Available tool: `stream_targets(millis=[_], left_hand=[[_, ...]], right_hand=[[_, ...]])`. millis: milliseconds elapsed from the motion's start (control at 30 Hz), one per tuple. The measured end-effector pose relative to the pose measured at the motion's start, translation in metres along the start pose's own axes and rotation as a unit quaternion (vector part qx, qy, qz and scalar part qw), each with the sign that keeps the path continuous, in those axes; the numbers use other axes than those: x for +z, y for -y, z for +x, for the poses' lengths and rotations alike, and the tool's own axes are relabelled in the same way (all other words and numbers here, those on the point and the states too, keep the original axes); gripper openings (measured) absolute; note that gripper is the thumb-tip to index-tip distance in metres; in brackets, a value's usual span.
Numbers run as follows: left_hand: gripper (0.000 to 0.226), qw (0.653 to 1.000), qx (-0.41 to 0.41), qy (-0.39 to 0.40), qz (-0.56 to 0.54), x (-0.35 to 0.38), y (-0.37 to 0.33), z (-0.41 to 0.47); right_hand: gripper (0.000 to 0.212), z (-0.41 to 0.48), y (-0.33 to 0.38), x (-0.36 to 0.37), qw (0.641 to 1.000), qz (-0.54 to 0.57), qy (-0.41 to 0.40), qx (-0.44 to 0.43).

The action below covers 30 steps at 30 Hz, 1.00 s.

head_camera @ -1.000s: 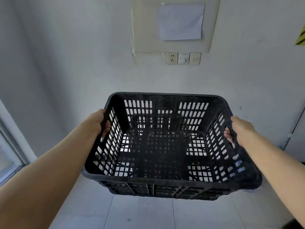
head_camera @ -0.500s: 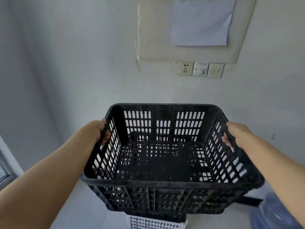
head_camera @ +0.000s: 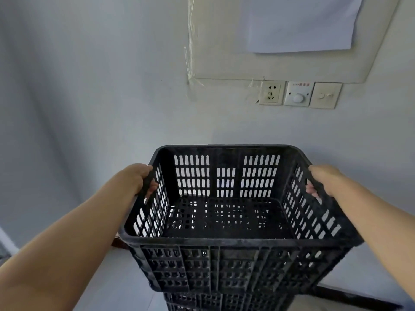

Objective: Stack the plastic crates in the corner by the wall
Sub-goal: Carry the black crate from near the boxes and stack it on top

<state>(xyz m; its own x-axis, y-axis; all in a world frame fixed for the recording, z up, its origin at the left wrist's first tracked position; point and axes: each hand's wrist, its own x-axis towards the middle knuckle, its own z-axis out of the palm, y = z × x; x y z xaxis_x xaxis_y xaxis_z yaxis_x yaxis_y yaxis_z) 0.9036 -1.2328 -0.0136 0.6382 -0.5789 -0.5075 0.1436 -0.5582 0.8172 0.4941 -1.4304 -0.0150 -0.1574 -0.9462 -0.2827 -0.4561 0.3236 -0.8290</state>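
Observation:
I hold a black slotted plastic crate (head_camera: pixel 233 241), empty, close to the pale wall. My left hand (head_camera: pixel 140 178) grips the handle slot in its left side, fingers through the opening. My right hand (head_camera: pixel 321 181) grips the matching slot on the right side. Directly under it, at the bottom edge, the top of another black crate (head_camera: pixel 215 303) shows; I cannot tell whether the two touch.
The wall (head_camera: pixel 89 108) stands just behind the crate. A socket and two switch plates (head_camera: pixel 299 94) sit on it above, under a taped paper sheet (head_camera: pixel 298 25). A dark strip (head_camera: pixel 350 297) lies along the floor at lower right.
I have stepped closer to the wall and the crate has dropped lower in front of it. The white crate seen below earlier is out of sight; a black one shows beneath.

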Motion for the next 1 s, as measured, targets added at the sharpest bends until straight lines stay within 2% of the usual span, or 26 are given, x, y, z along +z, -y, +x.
stream_targets(millis=[433, 600, 667, 733, 800, 867, 933, 1000], left_hand=[[0.042, 0.998, -0.029, -0.062, -0.012, 0.041, -0.012, 0.051], [0.029, 0.994, -0.003, -0.07, 0.084, 0.049, -0.01, 0.039], [0.024, 0.971, 0.047, -0.131, 0.193, 0.053, -0.008, 0.031], [0.022, 0.928, 0.09, -0.189, 0.308, 0.056, -0.009, 0.018], [0.022, 0.895, 0.13, -0.224, 0.362, 0.061, -0.009, 0.001], [0.036, 0.893, 0.198, -0.189, 0.357, 0.069, -0.008, -0.019], [0.047, 0.891, 0.269, -0.078, 0.357, 0.08, -0.003, -0.045], [0.052, 0.876, 0.305, 0.037, 0.372, 0.091, 0.007, -0.072]], right_hand=[[0.032, 0.099, 0.008, 0.038, 0.997, -0.051, 0.044, -0.021], [0.034, 0.108, 0.006, 0.045, 0.991, -0.107, 0.051, -0.065], [0.036, 0.103, 0.006, 0.043, 0.98, -0.163, 0.042, -0.102], [0.036, 0.093, 0.005, 0.036, 0.958, -0.243, 0.025, -0.147], [0.035, 0.081, 0.004, 0.03, 0.935, -0.301, 0.002, -0.187], [0.036, 0.063, 0.005, 0.025, 0.922, -0.311, 0.001, -0.231], [0.045, 0.037, 0.006, 0.022, 0.912, -0.301, 0.032, -0.276], [0.051, 0.007, 0.001, 0.018, 0.904, -0.285, 0.074, -0.311]])
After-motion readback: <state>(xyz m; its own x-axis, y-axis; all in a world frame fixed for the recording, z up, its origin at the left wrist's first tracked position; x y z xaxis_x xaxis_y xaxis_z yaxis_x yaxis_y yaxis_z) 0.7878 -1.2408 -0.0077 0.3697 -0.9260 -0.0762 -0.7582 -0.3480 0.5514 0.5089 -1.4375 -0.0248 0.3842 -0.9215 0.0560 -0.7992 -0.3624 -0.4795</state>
